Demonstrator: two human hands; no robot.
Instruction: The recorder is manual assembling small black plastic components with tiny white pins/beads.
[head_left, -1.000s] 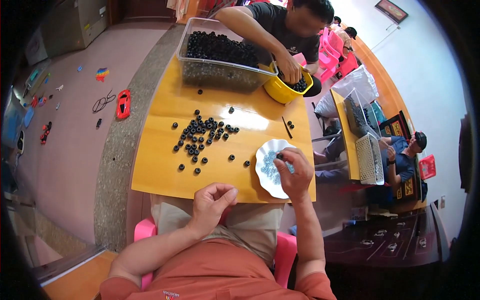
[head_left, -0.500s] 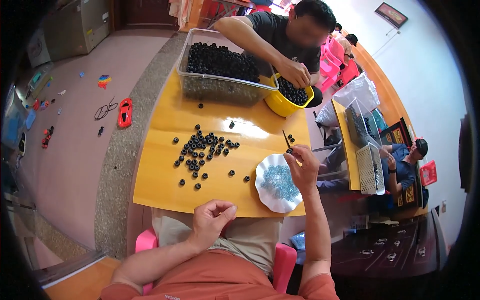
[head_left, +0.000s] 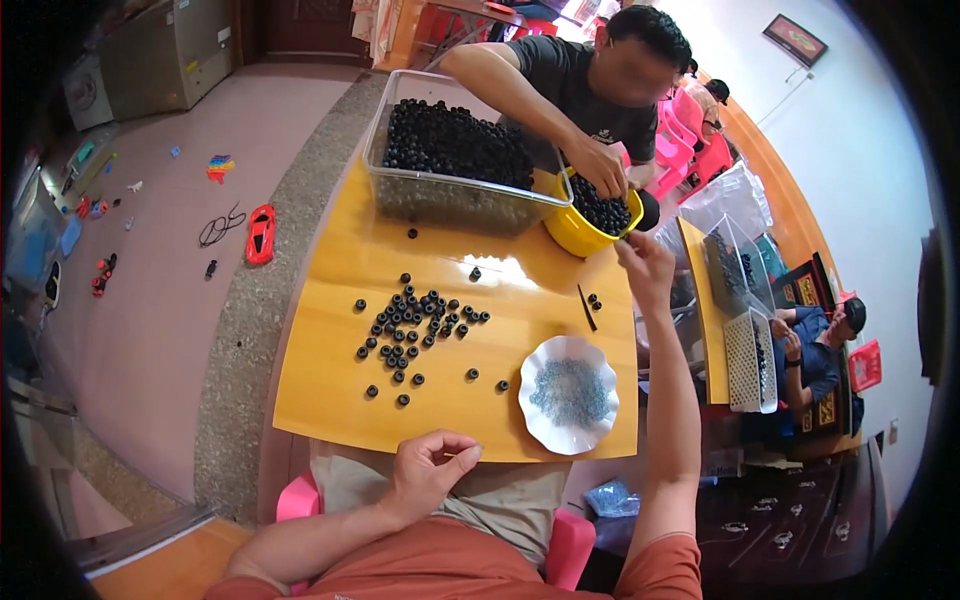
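Head view looks down on a yellow wooden table (head_left: 330, 390), the biggest thing in sight. At its far end stands a clear plastic bin (head_left: 455, 195) heaped with black rings, and just beside the bin's right corner sits a yellow bucket (head_left: 585, 228), also full of them. A co-worker across the table (head_left: 600, 85) has one hand in that bucket. Nearer, a white scalloped plate (head_left: 568, 393) of small blue-grey bits lies by the near right edge. A loose scatter of black rings (head_left: 420, 325) is spread over the middle of the table, between plate and bin, with a thin dark stick (head_left: 587, 308) to its right.

Right hand (head_left: 645, 268) is stretched out past the plate, near the bucket's rim, its fingers drawn together; whether they pinch anything cannot be told. Left hand (head_left: 428, 472) rests at the table's near edge over the lap, fingers curled toward the thumb, apparently empty. On the floor to the left lies a red toy car (head_left: 261, 233).
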